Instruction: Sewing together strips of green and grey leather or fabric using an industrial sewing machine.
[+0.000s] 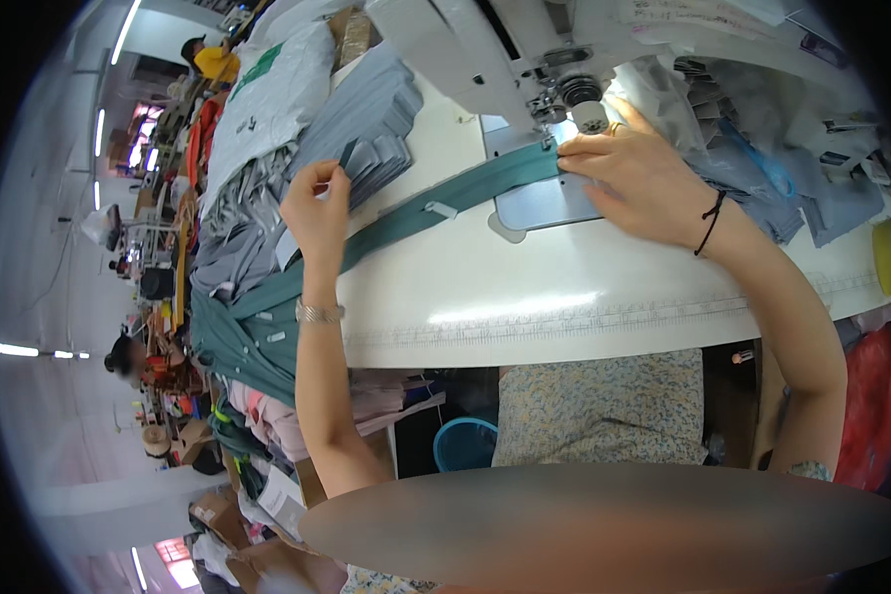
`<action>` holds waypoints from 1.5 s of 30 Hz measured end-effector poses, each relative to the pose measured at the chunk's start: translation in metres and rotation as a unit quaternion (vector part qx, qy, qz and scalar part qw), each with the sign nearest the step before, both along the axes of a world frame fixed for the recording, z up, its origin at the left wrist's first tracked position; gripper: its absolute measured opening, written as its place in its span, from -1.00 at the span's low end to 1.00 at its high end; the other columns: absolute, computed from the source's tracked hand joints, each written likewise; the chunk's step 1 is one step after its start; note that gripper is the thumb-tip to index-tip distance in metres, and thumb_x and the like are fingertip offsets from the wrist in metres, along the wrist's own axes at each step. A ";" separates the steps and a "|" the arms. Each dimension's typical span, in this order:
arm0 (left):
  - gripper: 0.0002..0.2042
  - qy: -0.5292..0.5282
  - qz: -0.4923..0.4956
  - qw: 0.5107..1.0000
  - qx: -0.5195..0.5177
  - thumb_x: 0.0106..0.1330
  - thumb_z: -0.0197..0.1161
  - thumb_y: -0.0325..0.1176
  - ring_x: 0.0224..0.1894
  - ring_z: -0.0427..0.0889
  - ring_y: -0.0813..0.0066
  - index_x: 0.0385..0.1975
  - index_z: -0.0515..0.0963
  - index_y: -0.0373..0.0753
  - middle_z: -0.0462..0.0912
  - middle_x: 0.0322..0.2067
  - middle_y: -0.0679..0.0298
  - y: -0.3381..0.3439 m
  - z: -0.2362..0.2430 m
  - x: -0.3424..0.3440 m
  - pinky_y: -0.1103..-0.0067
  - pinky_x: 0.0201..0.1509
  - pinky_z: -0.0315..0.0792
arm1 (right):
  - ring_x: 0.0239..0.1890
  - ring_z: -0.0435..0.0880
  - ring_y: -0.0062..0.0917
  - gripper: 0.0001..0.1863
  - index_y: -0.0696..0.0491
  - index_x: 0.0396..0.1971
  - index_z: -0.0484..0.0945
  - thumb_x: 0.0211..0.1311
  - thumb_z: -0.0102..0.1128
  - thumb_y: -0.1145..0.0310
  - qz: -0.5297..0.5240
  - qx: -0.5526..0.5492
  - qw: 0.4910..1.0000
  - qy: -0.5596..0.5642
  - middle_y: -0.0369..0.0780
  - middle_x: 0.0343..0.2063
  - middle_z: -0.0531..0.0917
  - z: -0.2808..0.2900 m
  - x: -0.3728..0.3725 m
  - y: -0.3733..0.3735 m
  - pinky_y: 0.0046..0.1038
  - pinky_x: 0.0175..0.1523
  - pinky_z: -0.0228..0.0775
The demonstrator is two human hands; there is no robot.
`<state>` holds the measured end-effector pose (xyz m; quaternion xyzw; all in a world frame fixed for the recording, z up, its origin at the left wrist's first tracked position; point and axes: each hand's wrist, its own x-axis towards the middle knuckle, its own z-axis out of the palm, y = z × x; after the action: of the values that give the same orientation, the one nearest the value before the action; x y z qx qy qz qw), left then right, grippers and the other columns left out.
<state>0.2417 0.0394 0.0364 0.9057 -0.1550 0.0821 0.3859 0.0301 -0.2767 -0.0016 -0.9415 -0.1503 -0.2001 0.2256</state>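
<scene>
A long green fabric strip (465, 188) runs across the white sewing table to the needle of a sewing machine (549, 99). Small white labels, one of them a label (441, 209) midway, sit along it. My right hand (643, 178) is closed on the strip's end beside the presser foot, fingers pressed together there. Raised over the left part of the table, my left hand (317, 213) pinches a small dark strip (348, 151) between thumb and fingertips. Below that hand, the rest of the green fabric (243, 342) hangs in a heap over the table's left edge.
Stacked grey fabric pieces (371, 129) and a white plastic sack (277, 94) lie at the far left. More grey pieces (832, 198) with blue-handled scissors (762, 158) are on the right. A printed ruler (564, 325) follows the table's front edge; a blue basket (463, 443) stands below.
</scene>
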 end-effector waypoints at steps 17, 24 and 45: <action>-0.69 -0.291 -0.444 0.839 0.120 0.10 0.30 -0.60 -0.19 0.61 0.21 -0.11 0.62 -0.27 0.62 -0.20 0.21 -0.113 -0.030 -0.092 0.38 -0.21 0.56 | 0.08 0.59 -0.41 -0.72 0.16 -0.18 0.69 0.10 0.16 0.48 -0.008 -0.023 0.999 -0.025 -0.25 -0.11 0.68 0.001 -0.006 0.003 -0.02 0.45 0.08; -0.67 -0.291 -0.419 0.853 0.108 0.13 0.28 -0.61 -0.17 0.59 0.16 -0.07 0.63 -0.26 0.62 -0.19 0.19 -0.116 -0.034 -0.093 0.36 -0.17 0.56 | 0.08 0.59 -0.37 -0.73 0.18 -0.19 0.70 0.11 0.18 0.46 -0.002 -0.007 1.000 -0.011 -0.23 -0.08 0.66 0.001 -0.004 0.003 -0.07 0.45 0.10; -0.69 -0.271 -0.428 0.855 0.110 0.17 0.27 -0.61 -0.11 0.59 0.11 -0.06 0.62 -0.29 0.62 -0.13 0.16 -0.119 -0.032 -0.092 0.34 -0.07 0.55 | 0.12 0.53 -0.47 -0.75 0.15 -0.17 0.68 0.13 0.24 0.44 -0.006 -0.055 0.997 -0.045 -0.27 -0.09 0.60 -0.003 -0.008 0.004 -0.09 0.44 0.10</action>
<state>0.1500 -0.0792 0.0047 0.7284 -0.6338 0.1329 0.2236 0.0226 -0.2724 -0.0042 -0.9435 -0.1653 -0.2351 0.1650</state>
